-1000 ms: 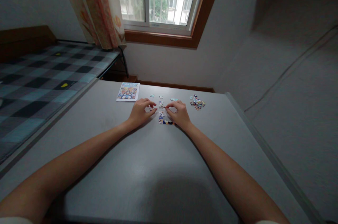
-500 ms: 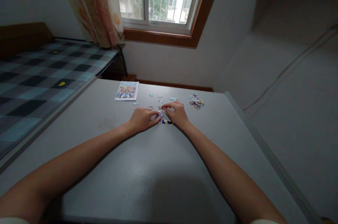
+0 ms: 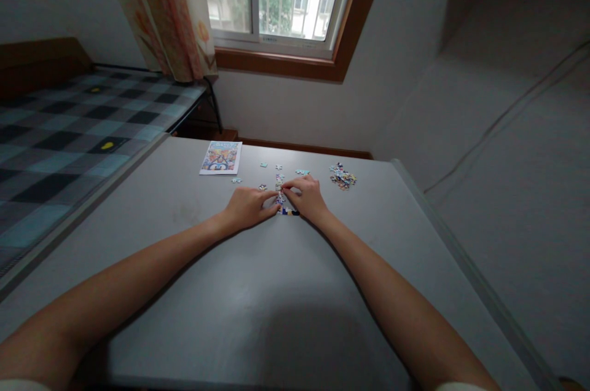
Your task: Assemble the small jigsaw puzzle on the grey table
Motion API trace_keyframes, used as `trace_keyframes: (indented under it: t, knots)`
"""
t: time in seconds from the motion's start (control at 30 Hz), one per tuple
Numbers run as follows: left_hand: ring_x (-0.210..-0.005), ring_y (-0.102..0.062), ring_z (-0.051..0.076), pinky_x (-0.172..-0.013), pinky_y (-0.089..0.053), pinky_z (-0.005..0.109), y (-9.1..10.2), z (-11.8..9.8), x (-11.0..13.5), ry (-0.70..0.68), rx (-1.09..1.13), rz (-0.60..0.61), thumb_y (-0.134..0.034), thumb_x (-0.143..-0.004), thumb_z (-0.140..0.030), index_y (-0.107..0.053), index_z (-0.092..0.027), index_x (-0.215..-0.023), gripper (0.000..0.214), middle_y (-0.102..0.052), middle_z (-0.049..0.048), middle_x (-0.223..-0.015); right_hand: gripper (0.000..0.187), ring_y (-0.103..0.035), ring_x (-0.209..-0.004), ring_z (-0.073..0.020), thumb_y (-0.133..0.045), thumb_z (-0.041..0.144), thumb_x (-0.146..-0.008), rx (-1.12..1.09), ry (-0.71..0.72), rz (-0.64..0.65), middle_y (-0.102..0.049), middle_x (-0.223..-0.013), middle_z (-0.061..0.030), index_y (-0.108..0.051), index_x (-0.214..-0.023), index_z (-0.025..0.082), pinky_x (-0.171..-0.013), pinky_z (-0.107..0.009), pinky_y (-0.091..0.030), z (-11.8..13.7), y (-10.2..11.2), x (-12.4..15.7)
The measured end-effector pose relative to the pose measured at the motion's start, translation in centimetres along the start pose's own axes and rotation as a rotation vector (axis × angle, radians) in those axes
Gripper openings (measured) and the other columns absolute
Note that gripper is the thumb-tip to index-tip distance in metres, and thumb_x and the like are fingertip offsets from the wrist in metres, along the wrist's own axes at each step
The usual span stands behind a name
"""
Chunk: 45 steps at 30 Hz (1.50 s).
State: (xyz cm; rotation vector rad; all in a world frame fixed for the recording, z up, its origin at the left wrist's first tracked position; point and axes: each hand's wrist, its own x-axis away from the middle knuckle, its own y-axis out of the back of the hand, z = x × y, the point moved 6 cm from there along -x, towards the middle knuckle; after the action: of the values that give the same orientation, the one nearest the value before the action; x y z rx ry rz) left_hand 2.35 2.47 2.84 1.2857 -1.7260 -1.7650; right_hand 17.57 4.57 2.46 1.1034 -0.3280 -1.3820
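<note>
At table (image 3: pixel 276 292) ctr | L grip (image 3: pixel 249 207) flat on puzzle strip (image 3: pixel 279 197) | R grip (image 3: pixel 307 198) at its right, closure unclear

Grey table (image 3: pixel 258 292): items lying on the surface.
A printed picture card (image 3: pixel 220 157) lies flat towards the far left of the top. A pile of loose puzzle pieces (image 3: pixel 342 178) lies towards the far right, well apart from the card. Single pieces (image 3: pixel 263 165) are scattered between the two. A joined strip of pieces (image 3: pixel 286 212) lies just nearer than the singles, towards the middle.
</note>
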Motion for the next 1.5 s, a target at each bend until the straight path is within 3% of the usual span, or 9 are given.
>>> trace_keyframes:
  t: [0.37,0.6,0.77,1.1,1.27,1.5]
  knots:
    - [-0.065,-0.067,0.02,-0.057,-0.038,0.026,-0.1,-0.1,-0.1,0.004,-0.028,0.039,-0.054,-0.088,-0.049,-0.073,-0.027,-0.109,0.036,-0.072,0.0043,-0.068,0.013,-0.054,-0.1,-0.0254,-0.063,0.024,-0.089,0.111,0.013,0.058,-0.07,-0.095,-0.0065,-0.075,-0.093,0.023,-0.083,-0.038,-0.033,0.0,-0.4,0.2]
    - [-0.063,-0.066,0.019,-0.056,-0.037,0.025,0.0,-0.3,0.0,-0.001,-0.012,0.05,-0.053,-0.089,-0.049,-0.074,-0.027,-0.107,0.035,-0.071,0.0041,-0.066,0.022,-0.052,-0.099,-0.024,-0.058,0.014,-0.089,0.169,0.154,0.069,-0.069,-0.097,-0.0063,-0.076,-0.095,0.025,-0.087,-0.04,-0.029,0.9,0.1,0.6]
    - [-0.064,-0.068,0.021,-0.056,-0.038,0.026,-0.1,-0.4,0.1,-0.027,-0.062,0.056,-0.05,-0.091,-0.047,-0.071,-0.025,-0.113,0.038,-0.073,0.0067,-0.07,0.02,-0.05,-0.098,-0.0234,-0.06,0.018,-0.09,0.175,0.187,0.076,-0.068,-0.095,-0.0055,-0.077,-0.093,0.027,-0.087,-0.04,-0.028,1.1,0.2,0.7]
    - [-0.058,-0.066,0.021,-0.055,-0.04,0.027,-0.3,-1.0,0.4,-0.084,-0.086,0.114,-0.046,-0.092,-0.049,-0.068,-0.023,-0.118,0.043,-0.071,0.0071,-0.066,0.022,-0.049,-0.098,-0.0228,-0.059,0.018,-0.091,0.165,0.199,0.072,-0.068,-0.093,-0.0051,-0.078,-0.091,0.029,-0.087,-0.04,-0.028,0.9,0.2,0.7]
    - [-0.058,-0.065,0.021,-0.057,-0.042,0.027,-0.2,-0.8,0.5,-0.057,-0.01,0.083,-0.048,-0.09,-0.049,-0.069,-0.022,-0.116,0.042,-0.07,0.0068,-0.065,0.027,-0.049,-0.099,-0.0236,-0.057,0.012,-0.089,0.149,0.173,0.061,-0.068,-0.095,-0.0056,-0.078,-0.095,0.029,-0.086,-0.04,-0.029,0.8,0.4,0.7]
    - [-0.062,-0.067,0.021,-0.056,-0.04,0.026,0.2,-0.6,0.3,0.003,-0.092,0.067,-0.049,-0.089,-0.051,-0.068,-0.025,-0.119,0.045,-0.072,0.0066,-0.067,0.029,-0.049,-0.099,-0.0238,-0.059,0.009,-0.086,0.128,0.174,0.028,-0.067,-0.096,-0.0053,-0.077,-0.095,0.029,-0.088,-0.04,-0.03,0.6,0.4,0.7]
